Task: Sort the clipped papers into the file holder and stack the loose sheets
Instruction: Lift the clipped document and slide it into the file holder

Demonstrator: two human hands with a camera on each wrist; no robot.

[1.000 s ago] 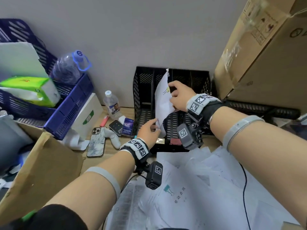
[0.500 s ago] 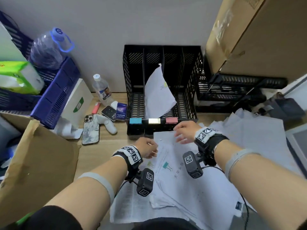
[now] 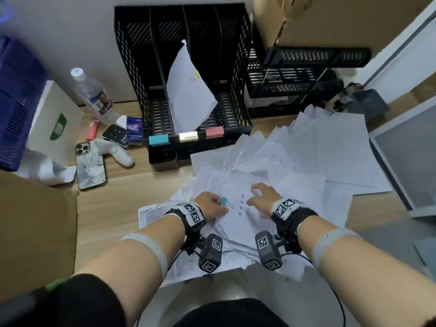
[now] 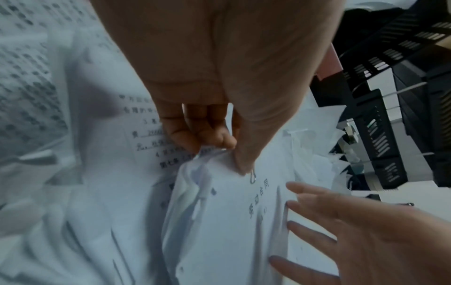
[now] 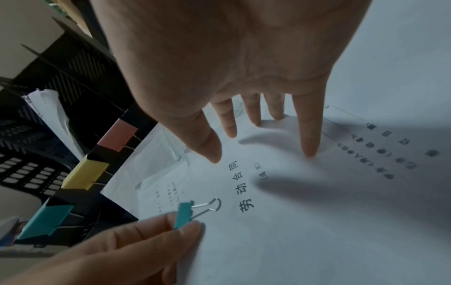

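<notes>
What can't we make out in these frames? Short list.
- Teal binder clip: left wrist view, hidden behind the left hand.
- How many sheets the clipped bundle holds: edges blurred in the left wrist view.
- File holder top: cut off by the head view's upper edge.
- Small print on the loose sheets: blurred.

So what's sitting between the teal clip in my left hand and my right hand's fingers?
Only the clipped packet's printed cover page, its title characters running between the teal clip and the right hand. The right wrist view shows it.
</notes>
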